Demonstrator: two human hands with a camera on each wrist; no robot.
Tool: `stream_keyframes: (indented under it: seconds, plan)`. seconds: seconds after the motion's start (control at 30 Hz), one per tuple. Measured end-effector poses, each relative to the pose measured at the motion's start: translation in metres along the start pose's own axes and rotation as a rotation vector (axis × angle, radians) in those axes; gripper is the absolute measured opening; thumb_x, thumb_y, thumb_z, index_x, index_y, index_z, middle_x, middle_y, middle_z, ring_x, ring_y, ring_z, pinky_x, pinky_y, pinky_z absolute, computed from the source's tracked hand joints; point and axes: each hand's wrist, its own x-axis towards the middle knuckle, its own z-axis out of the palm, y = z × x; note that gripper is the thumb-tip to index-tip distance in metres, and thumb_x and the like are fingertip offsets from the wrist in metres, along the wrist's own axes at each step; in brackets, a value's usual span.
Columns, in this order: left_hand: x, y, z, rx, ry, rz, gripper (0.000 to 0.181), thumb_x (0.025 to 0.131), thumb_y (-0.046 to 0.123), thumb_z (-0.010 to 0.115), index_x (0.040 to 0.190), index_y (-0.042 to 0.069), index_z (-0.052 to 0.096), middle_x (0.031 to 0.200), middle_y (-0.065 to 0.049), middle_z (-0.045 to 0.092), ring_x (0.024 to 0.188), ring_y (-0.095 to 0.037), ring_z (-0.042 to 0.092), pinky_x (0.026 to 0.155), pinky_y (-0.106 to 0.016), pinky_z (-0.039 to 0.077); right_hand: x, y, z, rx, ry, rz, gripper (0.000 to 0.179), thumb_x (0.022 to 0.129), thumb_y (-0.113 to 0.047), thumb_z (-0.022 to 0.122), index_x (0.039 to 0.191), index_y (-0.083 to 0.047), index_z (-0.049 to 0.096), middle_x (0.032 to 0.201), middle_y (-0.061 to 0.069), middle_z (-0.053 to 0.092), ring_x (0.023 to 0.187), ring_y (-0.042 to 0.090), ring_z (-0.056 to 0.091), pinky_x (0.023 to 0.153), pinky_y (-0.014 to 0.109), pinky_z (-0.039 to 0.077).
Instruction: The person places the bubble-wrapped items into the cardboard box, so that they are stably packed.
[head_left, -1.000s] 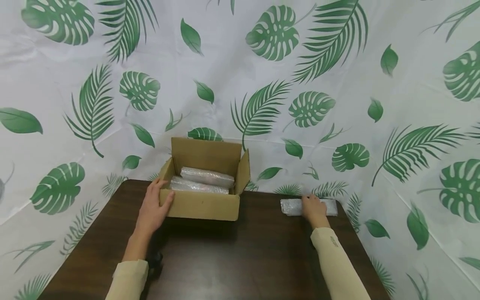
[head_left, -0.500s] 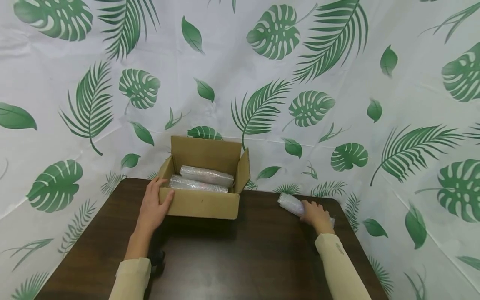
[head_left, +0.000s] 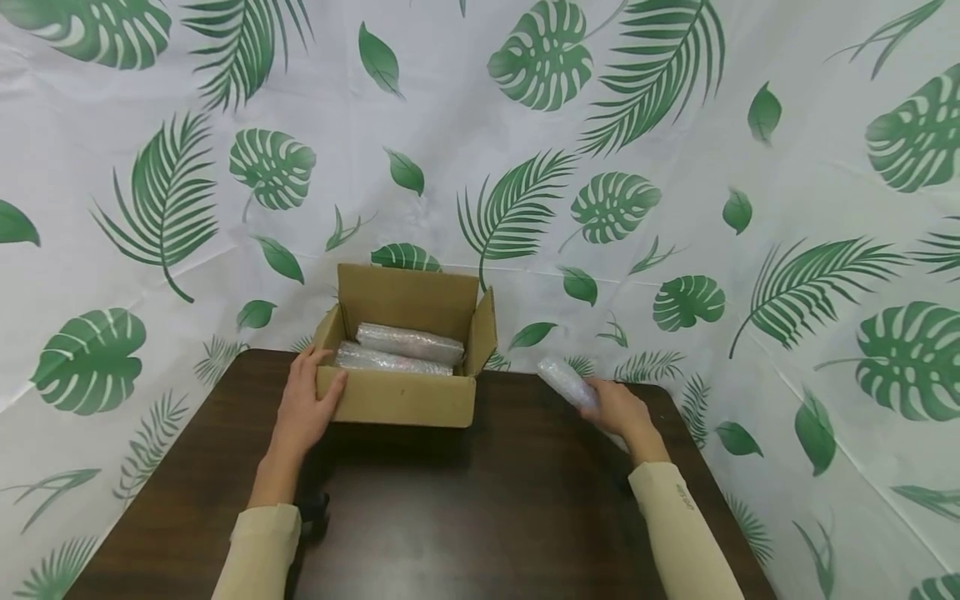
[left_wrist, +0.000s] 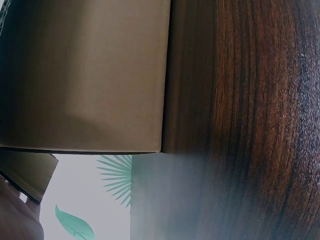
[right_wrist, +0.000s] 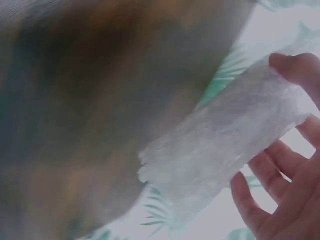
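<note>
An open cardboard box [head_left: 405, 400] stands toward the back of the table, with two bubble-wrapped bundles [head_left: 411, 342] lying side by side inside. My left hand [head_left: 306, 400] holds the box at its front left corner, thumb on the front wall and fingers over the left side. In the left wrist view only part of that hand [left_wrist: 17, 212] shows, beside a flap. At the right, my right hand [head_left: 618, 410] grips another bubble-wrapped bundle [head_left: 564, 380], tilted and raised off the table. The right wrist view shows thumb and fingers on opposite sides of this bundle [right_wrist: 220, 140].
The dark wooden table [head_left: 480, 517] ends at the back against a white leaf-print sheet [head_left: 450, 217]. A flap [head_left: 483, 329] sticks up at the box's right side. Something black [head_left: 313, 507] shows beside the left wrist.
My right hand has turned the bubble-wrapped bundle from lying level to slanted, lifted it and moved it a little left. My left hand stays on the box; the head view shifts slightly.
</note>
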Motion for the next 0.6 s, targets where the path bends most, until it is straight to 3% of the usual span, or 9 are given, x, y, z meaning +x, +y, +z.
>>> stream_keyframes:
  seconds: [0.2,0.33,0.6]
  plan:
    - [0.000,0.002,0.000,-0.003,0.002,0.006,0.054,0.109,0.037,0.062,0.152,0.009,0.047,0.172,-0.026,0.029,0.154,-0.055,0.035,0.118,-0.075,0.032,0.001,-0.027,-0.032,0.037,0.142,-0.104,0.064,0.097,-0.033,0.077,0.153,-0.007,0.058,0.144,0.025,0.066,0.127,0.048,0.064,0.103,0.069,0.050]
    - [0.001,0.003,0.000,-0.004,-0.015,-0.005,0.056,0.110,0.040,0.060,0.154,0.009,0.045,0.173,-0.026,0.027,0.156,-0.053,0.032,0.120,-0.074,0.032,0.002,-0.046,-0.057,0.102,0.213,-0.109,0.068,0.099,-0.034,0.076,0.157,-0.009,0.052,0.145,0.028,0.060,0.127,0.050,0.061,0.105,0.070,0.049]
    - [0.000,0.003,0.000,-0.002,-0.012,-0.007,0.054,0.110,0.038,0.060,0.153,0.009,0.046,0.171,-0.027,0.027,0.156,-0.053,0.032,0.121,-0.074,0.031,0.003,-0.092,-0.106,0.190,0.332,-0.187,0.075,0.097,-0.046,0.079,0.161,-0.018,0.049,0.145,0.018,0.060,0.124,0.039,0.063,0.100,0.065,0.054]
